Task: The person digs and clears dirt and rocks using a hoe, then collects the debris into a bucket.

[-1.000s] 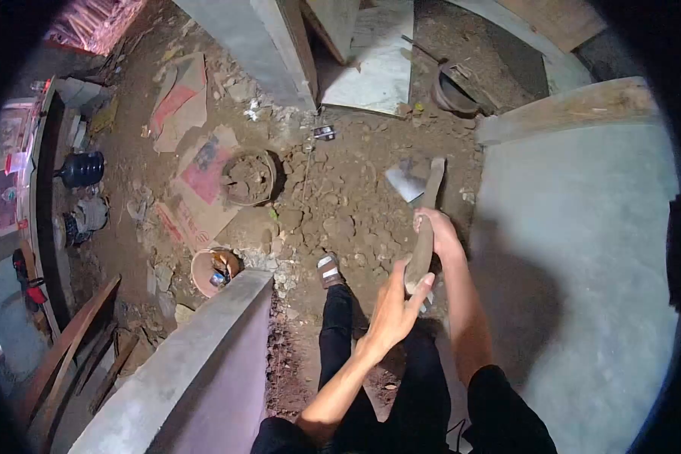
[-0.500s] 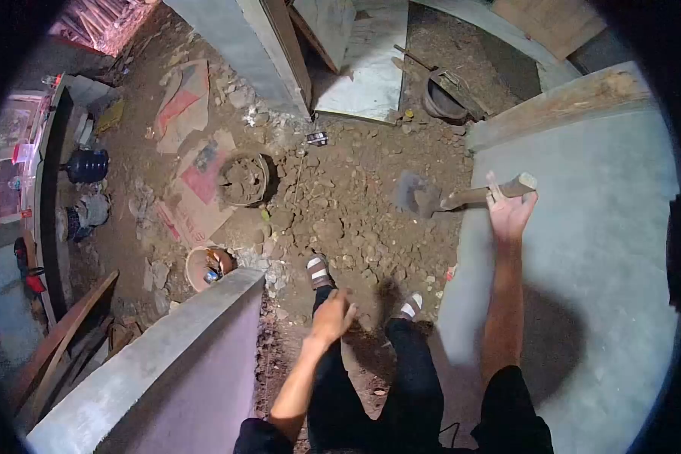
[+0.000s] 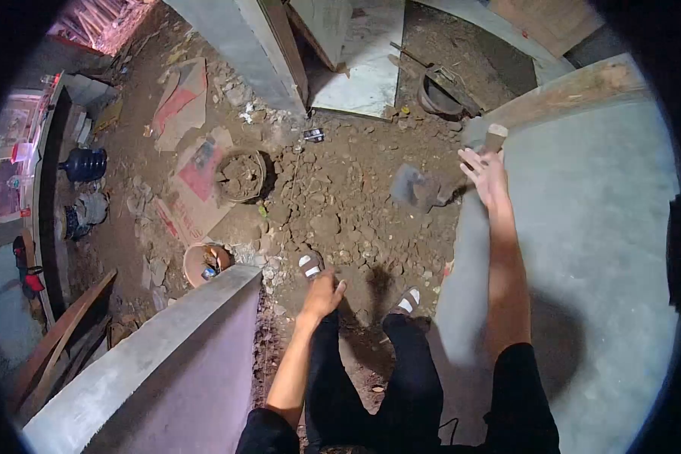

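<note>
My right hand point(image 3: 489, 180) is at the edge of the grey wall, its fingers spread and stretched out. It touches or lies right against the wooden handle of a hoe point(image 3: 410, 186), and the handle's blunt end shows just above the fingers. Part of the handle is hidden behind the hand. The hoe's flat metal blade rests on loose, stony soil. My left hand point(image 3: 323, 296) hangs over my left foot, thumb apart and fingers loosely extended, holding nothing.
A bucket of soil point(image 3: 241, 175) stands on flattened cardboard point(image 3: 197, 204). An orange-brown bucket point(image 3: 197, 265) sits by the low wall point(image 3: 151, 340) on the left. A dark basin point(image 3: 440, 98) lies near the far wall. A water jug point(image 3: 83, 164) is at far left.
The hoe's handle has swung from pointing right to pointing up and away, with my right hand moving left and forward beside it. My left hand has shifted slightly left and up.
</note>
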The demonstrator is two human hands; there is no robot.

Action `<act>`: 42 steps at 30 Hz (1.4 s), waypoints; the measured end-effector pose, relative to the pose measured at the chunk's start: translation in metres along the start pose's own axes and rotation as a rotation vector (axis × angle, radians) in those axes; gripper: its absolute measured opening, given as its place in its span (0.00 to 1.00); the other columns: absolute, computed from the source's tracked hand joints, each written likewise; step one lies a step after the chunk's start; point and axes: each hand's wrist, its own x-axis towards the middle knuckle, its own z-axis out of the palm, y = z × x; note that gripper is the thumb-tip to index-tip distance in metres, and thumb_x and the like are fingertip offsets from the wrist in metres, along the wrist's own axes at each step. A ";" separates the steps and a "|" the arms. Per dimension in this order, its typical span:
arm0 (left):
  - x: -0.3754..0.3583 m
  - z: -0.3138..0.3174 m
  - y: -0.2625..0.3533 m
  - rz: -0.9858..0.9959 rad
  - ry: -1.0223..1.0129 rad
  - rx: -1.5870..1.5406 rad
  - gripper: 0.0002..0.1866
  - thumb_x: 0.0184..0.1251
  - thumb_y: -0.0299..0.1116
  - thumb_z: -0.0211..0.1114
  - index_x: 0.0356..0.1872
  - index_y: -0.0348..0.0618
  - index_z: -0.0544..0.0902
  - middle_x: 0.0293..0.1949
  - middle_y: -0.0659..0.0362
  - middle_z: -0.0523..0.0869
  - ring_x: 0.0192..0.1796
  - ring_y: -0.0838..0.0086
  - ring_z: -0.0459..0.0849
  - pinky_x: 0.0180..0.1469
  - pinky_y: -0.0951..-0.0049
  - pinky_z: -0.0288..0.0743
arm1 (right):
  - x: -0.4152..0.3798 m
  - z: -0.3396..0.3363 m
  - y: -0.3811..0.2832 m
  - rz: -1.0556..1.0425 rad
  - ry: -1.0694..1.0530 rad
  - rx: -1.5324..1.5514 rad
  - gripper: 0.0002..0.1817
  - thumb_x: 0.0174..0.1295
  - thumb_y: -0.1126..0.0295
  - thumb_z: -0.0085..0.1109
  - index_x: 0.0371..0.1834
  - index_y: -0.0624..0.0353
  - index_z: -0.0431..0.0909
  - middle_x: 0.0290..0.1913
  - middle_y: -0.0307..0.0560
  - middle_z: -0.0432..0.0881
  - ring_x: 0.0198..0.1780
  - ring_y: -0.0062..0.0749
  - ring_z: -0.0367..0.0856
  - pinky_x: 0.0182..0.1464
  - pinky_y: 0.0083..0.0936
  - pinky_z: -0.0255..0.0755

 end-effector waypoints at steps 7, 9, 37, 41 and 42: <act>0.021 -0.013 0.013 -0.037 -0.022 -0.071 0.23 0.67 0.40 0.62 0.54 0.31 0.74 0.41 0.37 0.84 0.47 0.42 0.83 0.50 0.50 0.76 | 0.024 -0.013 0.013 -0.007 0.193 -0.142 0.51 0.65 0.76 0.56 0.76 0.50 0.22 0.57 0.65 0.75 0.49 0.55 0.84 0.48 0.44 0.82; 0.025 -0.017 -0.002 -0.056 -0.024 -0.045 0.23 0.67 0.41 0.62 0.55 0.32 0.74 0.41 0.37 0.84 0.47 0.42 0.83 0.50 0.49 0.75 | 0.037 -0.027 0.016 0.041 0.239 -0.176 0.48 0.64 0.72 0.60 0.75 0.52 0.30 0.51 0.59 0.79 0.46 0.50 0.86 0.43 0.39 0.83; 0.108 -0.143 -0.181 -0.306 0.156 -0.225 0.20 0.62 0.35 0.64 0.53 0.36 0.78 0.47 0.40 0.85 0.53 0.45 0.82 0.55 0.53 0.75 | -0.055 0.254 0.257 0.588 -0.332 -0.439 0.16 0.69 0.63 0.57 0.56 0.56 0.74 0.42 0.46 0.83 0.38 0.33 0.85 0.43 0.31 0.81; 0.143 -0.137 -0.207 -0.284 0.271 -0.247 0.17 0.60 0.31 0.64 0.50 0.36 0.79 0.44 0.40 0.85 0.50 0.45 0.82 0.53 0.54 0.75 | -0.053 0.323 0.303 0.623 -0.418 -0.519 0.15 0.69 0.64 0.57 0.55 0.56 0.75 0.41 0.46 0.84 0.39 0.32 0.85 0.42 0.31 0.81; 0.151 -0.140 -0.209 -0.288 0.270 -0.288 0.17 0.58 0.29 0.65 0.49 0.35 0.79 0.43 0.40 0.84 0.50 0.46 0.82 0.52 0.54 0.75 | -0.049 0.335 0.314 0.643 -0.435 -0.490 0.14 0.69 0.64 0.57 0.54 0.57 0.75 0.40 0.46 0.84 0.39 0.32 0.85 0.42 0.32 0.81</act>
